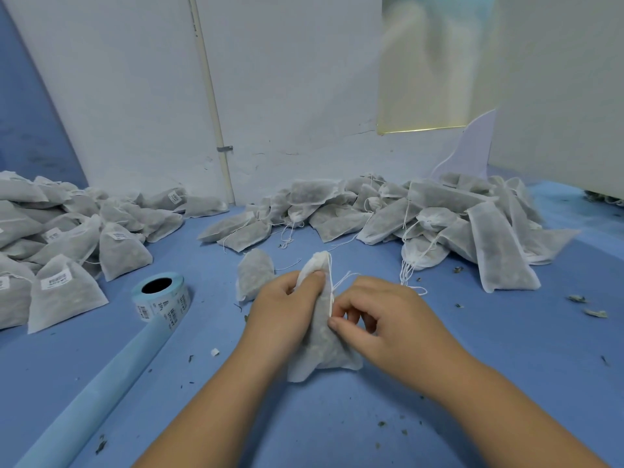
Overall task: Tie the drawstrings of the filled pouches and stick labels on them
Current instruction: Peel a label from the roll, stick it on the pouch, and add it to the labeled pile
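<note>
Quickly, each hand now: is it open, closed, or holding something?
Left hand: closed around the neck of the pouch.
Right hand: pinching the drawstring of that pouch.

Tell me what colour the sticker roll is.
The sticker roll is light blue with white labels printed black, seen best in the head view.

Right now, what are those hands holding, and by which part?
The left hand grips a filled pouch by its gathered neck; the right hand pinches its white drawstring.

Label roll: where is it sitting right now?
Head view, left of centre on the blue table: the label roll lies between the labelled pouches and the left hand.
</note>
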